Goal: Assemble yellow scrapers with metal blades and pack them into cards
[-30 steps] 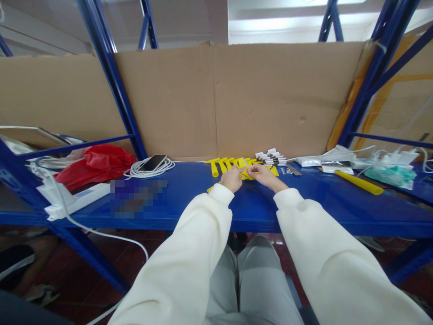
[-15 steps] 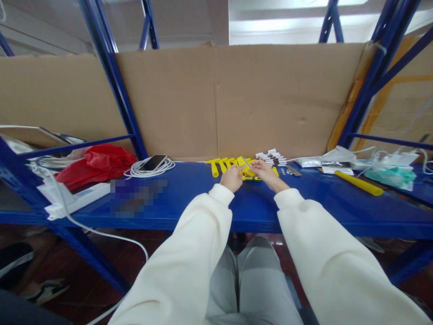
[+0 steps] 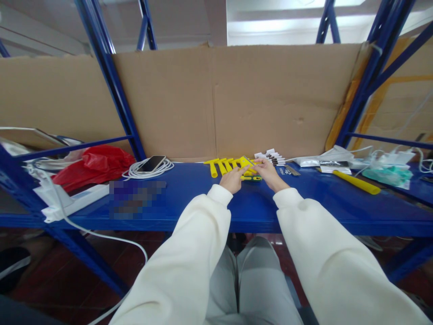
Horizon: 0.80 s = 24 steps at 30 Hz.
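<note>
Between my two hands is a yellow scraper (image 3: 246, 161), its wide head turned up and a thin grey strip along its edge. My left hand (image 3: 232, 180) is closed on it from the left. From the right my right hand (image 3: 269, 174) pinches the same piece near the strip; the fingertips are small and partly hidden. Just left of them lies a row of several yellow T-shaped scrapers (image 3: 214, 168). A screwdriver with a yellow and dark handle (image 3: 252, 178) rests beneath my hands. Behind my right hand are several white and black slips (image 3: 270, 155).
A loose grey metal strip (image 3: 292, 170) lies right of my hands. Farther right are a long yellow handle (image 3: 356, 182) and green plastic (image 3: 387, 174). At left: a phone (image 3: 152, 164) on coiled white cable, a red bag (image 3: 98, 164), a white power strip (image 3: 81, 201). Cardboard (image 3: 169, 104) walls the back.
The scraper has turned slightly in my hands, and the grey strip now lies closer along its head. My right fingers have shifted a little toward the left. The whole view has moved slightly.
</note>
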Motion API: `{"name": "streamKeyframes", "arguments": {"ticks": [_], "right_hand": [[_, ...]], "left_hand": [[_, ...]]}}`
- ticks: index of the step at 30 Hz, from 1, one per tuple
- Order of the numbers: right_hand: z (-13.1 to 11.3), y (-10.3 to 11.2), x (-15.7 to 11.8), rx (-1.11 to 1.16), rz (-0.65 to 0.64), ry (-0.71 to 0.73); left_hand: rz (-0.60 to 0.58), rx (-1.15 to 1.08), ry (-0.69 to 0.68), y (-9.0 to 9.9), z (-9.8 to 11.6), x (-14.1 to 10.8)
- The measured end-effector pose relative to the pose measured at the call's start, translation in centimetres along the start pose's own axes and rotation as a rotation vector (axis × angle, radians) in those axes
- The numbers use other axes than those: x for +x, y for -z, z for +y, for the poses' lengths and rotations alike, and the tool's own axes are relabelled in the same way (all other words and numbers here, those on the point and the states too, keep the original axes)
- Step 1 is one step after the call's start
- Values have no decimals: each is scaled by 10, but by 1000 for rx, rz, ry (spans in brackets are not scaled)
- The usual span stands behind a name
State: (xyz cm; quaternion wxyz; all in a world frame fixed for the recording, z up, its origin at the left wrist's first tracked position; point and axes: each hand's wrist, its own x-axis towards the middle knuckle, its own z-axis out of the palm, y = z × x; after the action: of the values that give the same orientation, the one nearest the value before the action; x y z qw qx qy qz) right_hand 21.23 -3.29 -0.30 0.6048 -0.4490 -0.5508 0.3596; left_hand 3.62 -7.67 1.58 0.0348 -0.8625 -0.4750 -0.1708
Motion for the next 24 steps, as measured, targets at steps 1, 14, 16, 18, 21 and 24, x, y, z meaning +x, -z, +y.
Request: {"name": "streamKeyframes", "arguments": {"ticks": [1, 14, 16, 18, 21, 24], "right_hand": [[0, 1, 1, -7, 7, -5], [3, 5, 5, -59, 30, 16], [2, 10, 8, -91, 65, 26], [-1, 21, 10, -209, 156, 17], [-3, 47, 9, -606, 344, -27], [2, 77, 3, -972, 418, -176]], "left_hand": [[-12, 9, 6, 1, 1, -1], [-42, 1, 9, 4, 6, -4], [-29, -10, -3, 4, 5, -3], [-1, -52, -13, 3, 2, -1], [83, -195, -14, 2, -4, 3], [165, -447, 39, -1, -6, 7]]}}
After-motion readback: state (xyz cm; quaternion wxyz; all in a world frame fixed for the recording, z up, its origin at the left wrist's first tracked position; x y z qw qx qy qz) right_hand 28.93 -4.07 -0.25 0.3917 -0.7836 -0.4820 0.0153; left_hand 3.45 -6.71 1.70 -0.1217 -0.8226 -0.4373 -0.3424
